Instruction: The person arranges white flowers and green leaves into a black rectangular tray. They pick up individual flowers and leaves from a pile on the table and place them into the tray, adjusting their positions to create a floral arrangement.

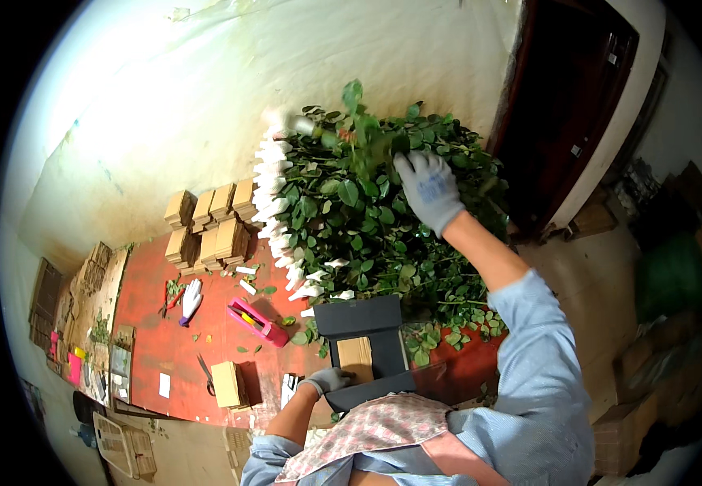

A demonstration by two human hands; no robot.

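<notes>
My right hand (pixel 432 190), in a grey-white glove, is closed around a leafy flower stem (pixel 359 142) raised over the heap; its leaves and white-wrapped head are smeared by motion. Below lies a big pile of leafy stems (pixel 375 215), their white-sleeved heads (pixel 268 190) lined up along the left side. At the table's near edge, my left hand (pixel 328 380), gloved too, grips the left side of a black box (pixel 359 316) with its lid folded back. Inside the box sits a brown cardboard piece (pixel 354 356), close to my fingertips.
Stacks of folded cardboard (pixel 221 239) stand at the red table's (pixel 144 324) back left. A pink holder (pixel 256 322), white glove (pixel 191 300), red-handled cutters (pixel 171 301), scissors (pixel 206 374) and another cardboard stack (pixel 229 385) lie left of the box. A wall rises behind; a dark door (pixel 561 113) is at right.
</notes>
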